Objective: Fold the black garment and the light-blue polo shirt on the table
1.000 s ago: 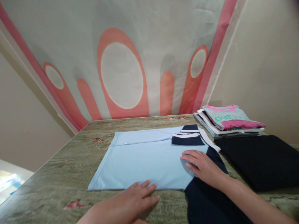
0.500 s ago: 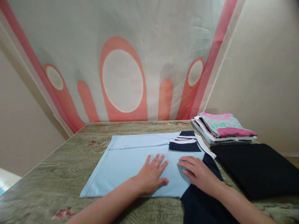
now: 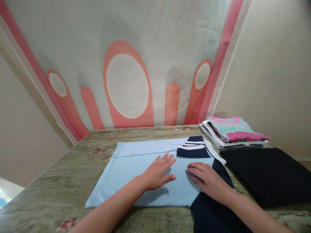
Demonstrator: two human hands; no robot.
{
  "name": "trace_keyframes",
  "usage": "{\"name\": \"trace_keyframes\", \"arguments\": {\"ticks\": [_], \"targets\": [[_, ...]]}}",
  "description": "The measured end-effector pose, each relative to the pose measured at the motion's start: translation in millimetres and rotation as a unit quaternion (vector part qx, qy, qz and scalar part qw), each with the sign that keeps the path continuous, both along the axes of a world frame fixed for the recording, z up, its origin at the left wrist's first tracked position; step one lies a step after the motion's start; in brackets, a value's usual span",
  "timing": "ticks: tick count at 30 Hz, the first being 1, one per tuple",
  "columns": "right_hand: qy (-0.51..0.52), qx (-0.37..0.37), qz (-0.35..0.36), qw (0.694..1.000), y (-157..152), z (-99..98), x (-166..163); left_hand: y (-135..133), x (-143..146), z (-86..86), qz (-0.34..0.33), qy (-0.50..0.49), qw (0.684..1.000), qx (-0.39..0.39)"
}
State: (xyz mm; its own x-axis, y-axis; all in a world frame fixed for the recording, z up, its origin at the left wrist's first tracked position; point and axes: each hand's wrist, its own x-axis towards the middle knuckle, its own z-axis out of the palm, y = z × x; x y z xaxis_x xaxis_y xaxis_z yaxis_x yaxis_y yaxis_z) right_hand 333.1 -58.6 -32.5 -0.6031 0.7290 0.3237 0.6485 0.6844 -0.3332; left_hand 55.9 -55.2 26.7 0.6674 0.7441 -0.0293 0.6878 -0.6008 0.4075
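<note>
A light blue shirt (image 3: 131, 168) with navy sleeves and a navy, white-striped cuff (image 3: 193, 149) lies flat on the table. My left hand (image 3: 157, 173) hovers just above the middle of the blue cloth, fingers spread, casting a shadow under it. My right hand (image 3: 206, 181) lies flat and open on the shirt where the blue meets the navy part (image 3: 213, 210). Neither hand holds anything.
The table (image 3: 60, 181) has a green wood-grain cover. A black folded cloth (image 3: 267, 174) lies to the right. Behind it stands a stack of folded garments (image 3: 233, 131) with a grey and pink top. A wall hanging with orange shapes rises at the back.
My left hand moved from the shirt's near edge onto its middle, then lifted slightly off the cloth. The right hand stayed in place.
</note>
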Motion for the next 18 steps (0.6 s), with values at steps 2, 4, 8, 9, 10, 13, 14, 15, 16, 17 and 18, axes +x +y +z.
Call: {"name": "trace_keyframes", "arguments": {"ticks": [2, 4, 8, 9, 10, 13, 14, 15, 16, 17, 18], "targets": [[-0.002, 0.002, 0.0, 1.0, -0.1, 0.6, -0.2, 10.6, 6.4, -16.4, 0.011, 0.056, 0.998, 0.017], [0.001, 0.004, 0.001, 1.0, 0.0, 0.6, 0.2, 8.1, 11.2, -27.6, -0.007, 0.085, 0.996, 0.02], [0.01, 0.005, 0.0, 1.0, 0.0, 0.0, 1.3, -23.9, 12.6, -28.3, -0.084, 0.063, 0.994, 0.001], [0.013, 0.004, -0.001, 1.0, -0.2, -0.1, 1.5, -33.7, 11.3, -24.6, -0.1, 0.05, 0.994, -0.013], [0.015, 0.003, -0.001, 1.0, -0.4, -0.2, 1.7, -43.1, 9.5, -19.8, -0.113, 0.037, 0.992, -0.03], [0.02, 0.003, 0.0, 1.0, -1.0, 0.1, 1.7, -63.8, 2.5, -3.2, -0.142, 0.003, 0.986, -0.084], [0.025, 0.004, 0.002, 1.0, -0.8, 0.2, 1.5, -67.2, 0.2, 1.7, -0.15, -0.007, 0.984, -0.098], [0.032, 0.006, 0.004, 0.999, -0.4, 0.1, 1.2, -68.8, -1.9, 5.5, -0.155, -0.019, 0.982, -0.107], [0.042, 0.006, 0.007, 0.999, 0.2, 0.0, 0.6, -68.7, -3.8, 7.9, -0.149, -0.033, 0.982, -0.11], [0.053, 0.007, 0.009, 0.999, 1.0, -0.2, -0.1, -67.3, -5.2, 8.8, -0.128, -0.047, 0.986, -0.101], [0.063, 0.008, 0.012, 0.998, 1.7, -0.4, -0.9, -65.2, -6.4, 8.2, -0.094, -0.058, 0.991, -0.079]]}}
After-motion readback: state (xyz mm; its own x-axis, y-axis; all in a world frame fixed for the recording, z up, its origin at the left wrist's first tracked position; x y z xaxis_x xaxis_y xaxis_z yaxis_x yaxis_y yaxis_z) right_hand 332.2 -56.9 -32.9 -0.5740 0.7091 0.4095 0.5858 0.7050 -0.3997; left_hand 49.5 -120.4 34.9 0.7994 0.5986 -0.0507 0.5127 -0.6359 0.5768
